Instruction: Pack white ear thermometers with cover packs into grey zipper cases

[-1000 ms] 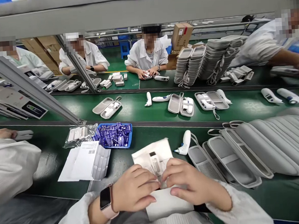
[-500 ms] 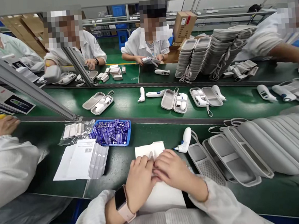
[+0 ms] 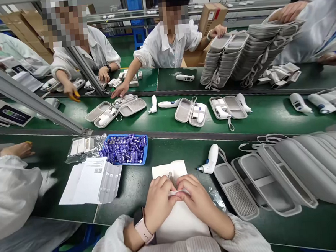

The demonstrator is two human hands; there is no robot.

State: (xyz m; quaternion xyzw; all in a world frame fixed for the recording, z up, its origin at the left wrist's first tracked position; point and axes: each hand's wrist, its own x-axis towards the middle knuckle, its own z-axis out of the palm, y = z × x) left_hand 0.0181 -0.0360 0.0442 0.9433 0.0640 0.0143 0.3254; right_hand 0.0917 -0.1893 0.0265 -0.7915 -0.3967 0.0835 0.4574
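Note:
My left hand (image 3: 159,199) and my right hand (image 3: 196,197) meet at the near edge of the green bench, fingers pinched together on a small white part (image 3: 175,193) lying over a white paper sheet (image 3: 171,171). A pink-strapped watch sits on my left wrist. The part is mostly hidden by my fingertips. Right of my hands lies a white handheld thermometer (image 3: 210,160) with a blue tip, next to an open grey case (image 3: 235,190).
A blue tray of batteries (image 3: 127,149), a plastic bag and a stack of leaflets (image 3: 91,181) lie to the left. Open grey cases (image 3: 297,167) overlap in a row at right. The belt (image 3: 167,122) carries cases and thermometers. Several people in white coats work opposite; another's sleeve is at left.
My hands have stayed pinched over the paper, shifting slightly. The view tilted down. Across the belt, one person has reached out to a case on the belt and to the grey case stack.

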